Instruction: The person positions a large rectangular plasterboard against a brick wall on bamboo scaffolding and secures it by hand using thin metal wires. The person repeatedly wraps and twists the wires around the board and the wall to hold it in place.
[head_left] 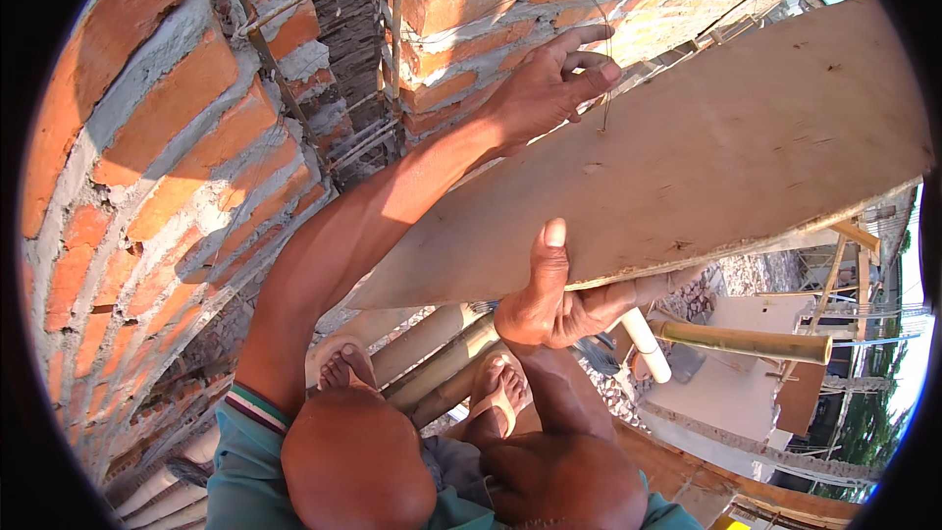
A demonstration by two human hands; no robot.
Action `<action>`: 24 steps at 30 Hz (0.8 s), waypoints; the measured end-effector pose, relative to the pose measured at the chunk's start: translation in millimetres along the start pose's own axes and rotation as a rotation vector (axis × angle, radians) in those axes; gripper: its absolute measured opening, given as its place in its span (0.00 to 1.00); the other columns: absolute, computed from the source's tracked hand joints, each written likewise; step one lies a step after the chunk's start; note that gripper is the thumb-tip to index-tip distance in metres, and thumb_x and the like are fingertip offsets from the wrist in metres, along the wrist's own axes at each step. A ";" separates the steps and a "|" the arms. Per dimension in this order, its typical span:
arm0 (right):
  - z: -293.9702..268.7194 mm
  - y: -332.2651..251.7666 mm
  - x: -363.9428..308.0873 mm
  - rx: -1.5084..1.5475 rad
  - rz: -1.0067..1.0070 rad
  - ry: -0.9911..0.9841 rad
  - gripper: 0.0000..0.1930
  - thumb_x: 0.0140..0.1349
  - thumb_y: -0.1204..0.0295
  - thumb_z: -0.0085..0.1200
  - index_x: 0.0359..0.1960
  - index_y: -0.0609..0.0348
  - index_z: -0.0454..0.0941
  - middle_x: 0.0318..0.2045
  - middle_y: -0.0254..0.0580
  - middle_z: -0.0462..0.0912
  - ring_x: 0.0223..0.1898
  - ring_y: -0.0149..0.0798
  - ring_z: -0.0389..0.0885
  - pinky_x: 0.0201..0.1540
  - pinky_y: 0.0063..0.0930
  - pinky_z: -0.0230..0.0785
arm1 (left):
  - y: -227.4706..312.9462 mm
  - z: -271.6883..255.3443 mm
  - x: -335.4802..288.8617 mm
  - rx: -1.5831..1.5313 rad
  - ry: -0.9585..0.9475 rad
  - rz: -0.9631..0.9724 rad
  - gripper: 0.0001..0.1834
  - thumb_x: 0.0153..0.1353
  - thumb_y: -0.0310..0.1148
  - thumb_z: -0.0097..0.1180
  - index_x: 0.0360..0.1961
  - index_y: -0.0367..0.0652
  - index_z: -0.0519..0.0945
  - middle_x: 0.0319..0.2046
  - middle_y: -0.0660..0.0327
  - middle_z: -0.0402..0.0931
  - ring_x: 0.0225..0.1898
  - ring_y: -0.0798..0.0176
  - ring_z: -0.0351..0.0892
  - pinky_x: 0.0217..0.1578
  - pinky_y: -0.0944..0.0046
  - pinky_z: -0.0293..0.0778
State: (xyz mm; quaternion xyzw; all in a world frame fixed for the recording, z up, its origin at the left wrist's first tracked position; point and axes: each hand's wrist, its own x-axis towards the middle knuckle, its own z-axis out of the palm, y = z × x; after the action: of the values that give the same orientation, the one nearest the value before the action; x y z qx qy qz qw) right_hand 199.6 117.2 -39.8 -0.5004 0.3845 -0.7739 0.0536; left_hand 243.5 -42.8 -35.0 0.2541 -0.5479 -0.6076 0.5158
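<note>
A long board (667, 152) with a smooth, dusty tan face lies slantwise before me, rising to the far right. My right hand (564, 299) grips its near edge, thumb up on the face and fingers beneath. Above the far edge, my left hand (564, 79) is curled, with thumb and fingertips at a thin wire (606, 103). That wire bends in a loop near the fingertips and runs down to the board's face. The exact pinch on it is hard to make out. The board hides what lies behind it.
A brick wall (167, 147) with rough mortar stands at left, another (461, 29) beyond my left hand. Steel rebar (388, 49) rises between them. My sandalled feet stand at bamboo poles (442, 363). A cut bamboo pole (746, 342) juts out at right, above rubble and lower structures.
</note>
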 end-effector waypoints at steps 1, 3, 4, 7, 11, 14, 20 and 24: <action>-2.0 -0.1 2.1 -0.010 -0.033 -0.037 0.57 0.58 0.81 0.62 0.78 0.71 0.28 0.76 0.72 0.39 0.75 0.62 0.50 0.73 0.54 0.53 | 2.5 3.4 7.6 0.038 -0.045 0.034 0.28 0.75 0.50 0.54 0.57 0.32 0.77 0.45 0.56 0.82 0.41 0.67 0.81 0.40 0.67 0.79; -3.3 0.8 3.0 -0.009 -0.041 0.009 0.57 0.55 0.80 0.62 0.78 0.69 0.30 0.76 0.70 0.41 0.76 0.61 0.49 0.73 0.55 0.51 | 2.7 5.6 10.5 0.047 0.001 0.049 0.24 0.76 0.47 0.53 0.53 0.33 0.78 0.42 0.55 0.83 0.40 0.66 0.82 0.42 0.66 0.80; -1.1 1.8 0.4 0.001 -0.013 0.089 0.58 0.51 0.78 0.62 0.79 0.68 0.32 0.77 0.68 0.42 0.76 0.60 0.49 0.74 0.55 0.49 | 0.8 6.7 7.3 0.051 0.034 0.045 0.22 0.77 0.46 0.52 0.51 0.34 0.79 0.41 0.55 0.83 0.40 0.66 0.82 0.43 0.65 0.80; 0.1 8.3 -2.8 0.061 -0.023 0.171 0.60 0.46 0.77 0.62 0.79 0.67 0.36 0.77 0.66 0.44 0.77 0.60 0.47 0.74 0.57 0.46 | -12.9 15.7 -13.0 0.025 0.124 -0.115 0.18 0.77 0.40 0.50 0.46 0.34 0.81 0.39 0.56 0.84 0.40 0.65 0.83 0.45 0.65 0.80; -6.8 11.9 -4.5 0.028 -0.083 0.109 0.60 0.46 0.76 0.63 0.79 0.68 0.35 0.76 0.68 0.43 0.76 0.63 0.48 0.73 0.59 0.48 | -30.2 16.6 -28.9 0.195 0.066 -0.200 0.17 0.75 0.39 0.53 0.51 0.33 0.80 0.45 0.53 0.84 0.45 0.63 0.83 0.43 0.64 0.82; -16.8 3.8 -4.2 0.017 -0.039 0.004 0.57 0.57 0.77 0.64 0.77 0.72 0.28 0.75 0.75 0.39 0.74 0.67 0.52 0.72 0.57 0.54 | -26.1 4.4 -21.6 0.124 0.075 -0.163 0.19 0.74 0.41 0.57 0.54 0.34 0.78 0.48 0.52 0.83 0.48 0.64 0.82 0.43 0.63 0.83; -19.5 -4.2 -2.6 -0.025 -0.107 -0.070 0.51 0.58 0.78 0.65 0.76 0.76 0.42 0.73 0.76 0.43 0.71 0.70 0.58 0.67 0.56 0.63 | 11.9 -3.0 -15.6 -0.185 0.108 -0.022 0.24 0.73 0.44 0.59 0.59 0.36 0.73 0.52 0.51 0.81 0.45 0.60 0.85 0.45 0.62 0.85; -19.3 -0.9 -3.0 0.056 -0.201 -0.049 0.44 0.56 0.79 0.67 0.72 0.78 0.55 0.73 0.75 0.46 0.70 0.71 0.59 0.65 0.57 0.66 | 16.1 10.0 -29.9 -0.219 0.092 0.007 0.20 0.74 0.39 0.56 0.58 0.36 0.73 0.51 0.51 0.81 0.47 0.59 0.84 0.44 0.59 0.84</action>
State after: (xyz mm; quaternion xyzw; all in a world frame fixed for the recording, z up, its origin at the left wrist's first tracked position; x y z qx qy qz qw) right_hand 185.6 129.7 -45.3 -0.5536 0.3090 -0.7733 -0.0011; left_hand 250.5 -9.5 -25.0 0.2219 -0.4549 -0.6498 0.5671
